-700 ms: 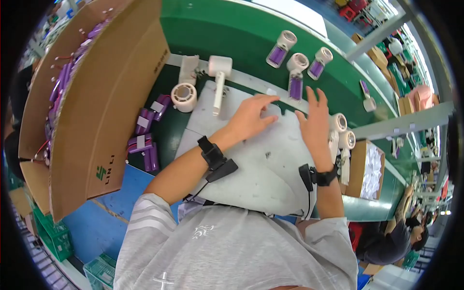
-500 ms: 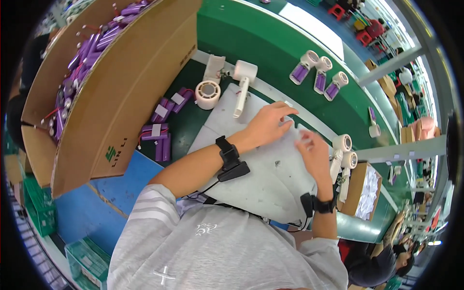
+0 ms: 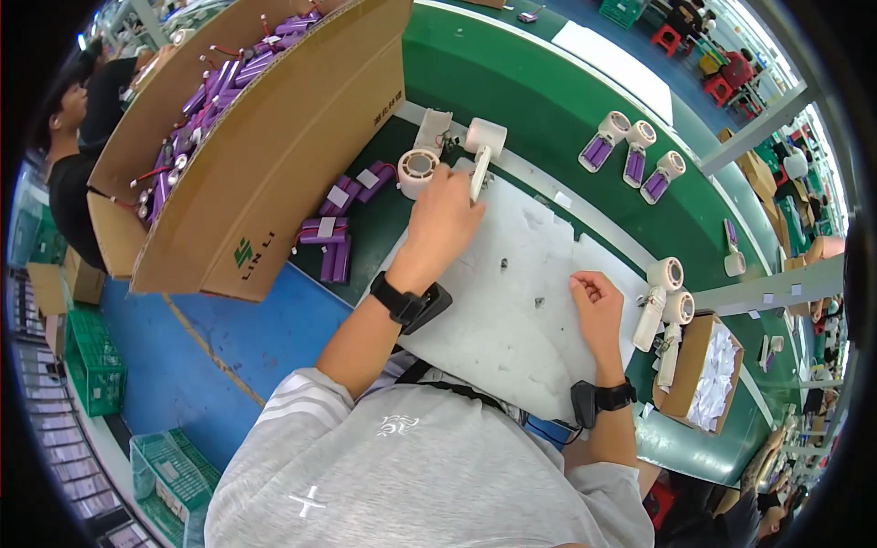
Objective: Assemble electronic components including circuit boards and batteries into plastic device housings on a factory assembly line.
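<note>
My left hand (image 3: 442, 219) reaches over the far left part of a pale grey mat (image 3: 512, 301). Its fingers point down at the lower end of a white handheld fan's handle (image 3: 480, 172), and the fingertips are hidden, so a grip on it cannot be made out. That fan's round head (image 3: 486, 136) lies beyond the hand. Just left is a round white fan head (image 3: 418, 168), partly behind the hand, with an open white shell (image 3: 434, 130) and small wires above. My right hand (image 3: 598, 310) hovers over the mat's right side, fingers curled in, holding nothing visible.
Purple battery packs (image 3: 335, 228) lie left of the mat, beside a tall cardboard box (image 3: 301, 155) of more packs. Several fans with purple cells (image 3: 635, 164) lie on the green bench. At right are white fans (image 3: 650, 315) and a carton of white packets (image 3: 711, 374). A person (image 3: 78, 173) sits far left.
My left hand has moved left and away from me, from mid-mat to the white fan. My right hand has drawn a little nearer and its fingers have curled. The view has shifted slightly.
</note>
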`<move>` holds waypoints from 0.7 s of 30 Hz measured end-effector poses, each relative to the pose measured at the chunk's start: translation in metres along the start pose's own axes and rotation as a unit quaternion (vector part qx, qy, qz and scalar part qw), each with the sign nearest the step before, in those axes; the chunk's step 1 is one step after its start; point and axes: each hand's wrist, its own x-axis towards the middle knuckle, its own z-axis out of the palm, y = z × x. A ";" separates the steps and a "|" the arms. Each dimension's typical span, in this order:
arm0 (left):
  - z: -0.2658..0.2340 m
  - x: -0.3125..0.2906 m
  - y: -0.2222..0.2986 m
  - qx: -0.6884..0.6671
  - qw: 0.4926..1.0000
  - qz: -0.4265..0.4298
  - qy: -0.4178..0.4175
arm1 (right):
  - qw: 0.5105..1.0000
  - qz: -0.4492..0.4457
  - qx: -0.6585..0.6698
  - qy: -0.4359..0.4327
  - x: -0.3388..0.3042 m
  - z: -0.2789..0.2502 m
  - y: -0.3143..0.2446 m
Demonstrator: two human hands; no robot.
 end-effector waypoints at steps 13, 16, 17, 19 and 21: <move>0.019 -0.074 0.069 0.028 0.966 0.217 -0.139 | 0.985 -0.129 -0.114 0.008 -0.015 0.000 -0.013; 0.017 -0.083 0.067 -0.017 0.929 0.283 -0.237 | 0.989 -0.126 -0.076 0.021 -0.017 0.001 -0.014; 0.015 -0.083 0.063 -0.014 0.929 0.282 -0.238 | 0.991 -0.119 -0.068 0.010 -0.017 0.002 -0.015; 0.004 -0.080 0.047 -0.142 0.922 0.301 -0.198 | 0.993 -0.105 -0.051 -0.008 -0.017 0.001 -0.016; -0.016 -0.068 0.027 -0.185 0.931 0.269 -0.162 | 0.993 -0.106 -0.052 -0.014 -0.016 -0.002 -0.011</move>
